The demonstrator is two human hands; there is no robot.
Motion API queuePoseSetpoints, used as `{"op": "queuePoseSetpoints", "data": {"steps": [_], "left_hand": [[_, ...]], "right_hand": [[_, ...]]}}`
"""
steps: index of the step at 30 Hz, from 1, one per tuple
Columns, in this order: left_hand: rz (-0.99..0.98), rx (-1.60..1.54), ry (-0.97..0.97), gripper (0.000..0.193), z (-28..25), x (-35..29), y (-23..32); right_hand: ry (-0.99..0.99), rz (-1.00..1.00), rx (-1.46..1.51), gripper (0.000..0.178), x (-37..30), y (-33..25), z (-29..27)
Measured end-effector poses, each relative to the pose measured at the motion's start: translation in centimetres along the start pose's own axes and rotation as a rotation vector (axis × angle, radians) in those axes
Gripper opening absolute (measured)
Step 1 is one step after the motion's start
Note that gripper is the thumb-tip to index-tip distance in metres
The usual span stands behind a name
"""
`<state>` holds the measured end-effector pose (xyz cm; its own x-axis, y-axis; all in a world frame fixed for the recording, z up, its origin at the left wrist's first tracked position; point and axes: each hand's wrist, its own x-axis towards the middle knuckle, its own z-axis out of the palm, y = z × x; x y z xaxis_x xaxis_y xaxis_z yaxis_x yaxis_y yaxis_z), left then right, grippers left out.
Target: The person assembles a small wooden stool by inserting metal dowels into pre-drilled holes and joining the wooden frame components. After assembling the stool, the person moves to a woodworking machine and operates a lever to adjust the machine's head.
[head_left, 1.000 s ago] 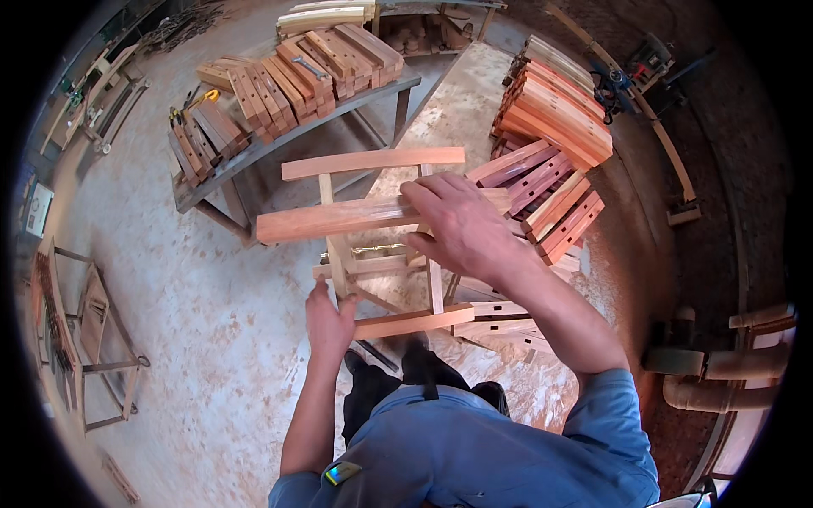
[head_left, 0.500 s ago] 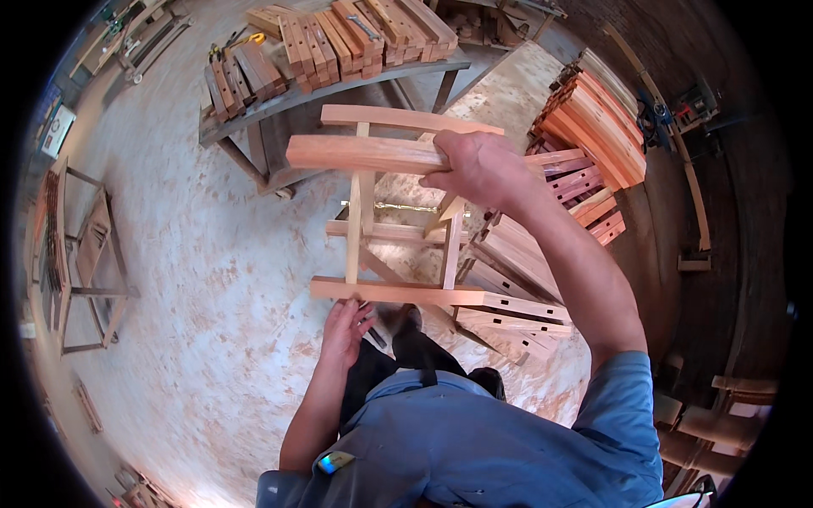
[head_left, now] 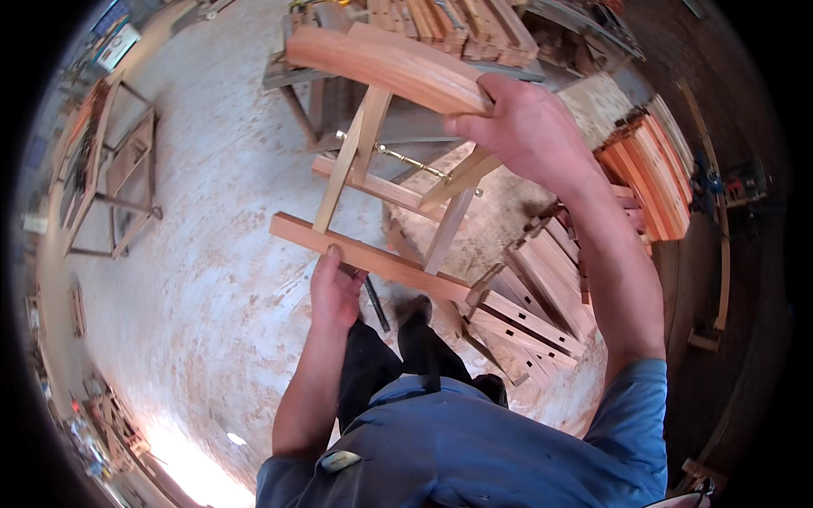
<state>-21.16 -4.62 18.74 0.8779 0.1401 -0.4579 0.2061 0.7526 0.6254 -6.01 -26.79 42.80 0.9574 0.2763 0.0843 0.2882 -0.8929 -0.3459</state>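
Observation:
I hold up a wooden folding-stool frame (head_left: 385, 261) with pale crossed legs and reddish rails. A thin brass rod (head_left: 412, 161) runs between its legs. My right hand (head_left: 529, 127) wraps round the right end of the broad curved rails at the far side. On the near rail, my left hand (head_left: 334, 292) has its thumb on top and its fingers curled under. A slim dark stick-like thing (head_left: 377, 305) shows beside the left fingers; whether they hold it, I cannot tell. The frame is tilted, its left side farther away.
Stacks of cut wood pieces lie on a workbench (head_left: 301, 85) beyond the frame. More slotted wooden parts (head_left: 542, 279) are piled at right, by a stack of orange-red boards (head_left: 648, 182). A metal rack (head_left: 110, 199) stands at left on the dusty floor (head_left: 212, 254).
Both hands have lifted and turned the stool frame, its far rails swinging up and its near rail slanting down to the right. The whole scene has shifted rightward as my view turned left.

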Motion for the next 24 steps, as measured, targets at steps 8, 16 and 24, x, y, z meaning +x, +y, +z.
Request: {"op": "queuePoseSetpoints", "data": {"steps": [8, 16, 24], "left_hand": [[0.122, -0.259, 0.12, 0.049, 0.0, -2.8, 3.0], [0.3, -0.223, 0.399, 0.027, -8.3, -2.7, 6.8], [0.242, -0.202, 0.488, 0.023, -17.9, -5.2, 8.8]], "right_hand": [[0.035, -0.05, 0.095, 0.044, -0.6, -7.1, 1.6], [-0.012, -0.205, 0.194, 0.033, -6.1, -16.6, 8.1], [-0.124, -0.553, 0.219, 0.051, -11.2, -24.0, 14.0]]}}
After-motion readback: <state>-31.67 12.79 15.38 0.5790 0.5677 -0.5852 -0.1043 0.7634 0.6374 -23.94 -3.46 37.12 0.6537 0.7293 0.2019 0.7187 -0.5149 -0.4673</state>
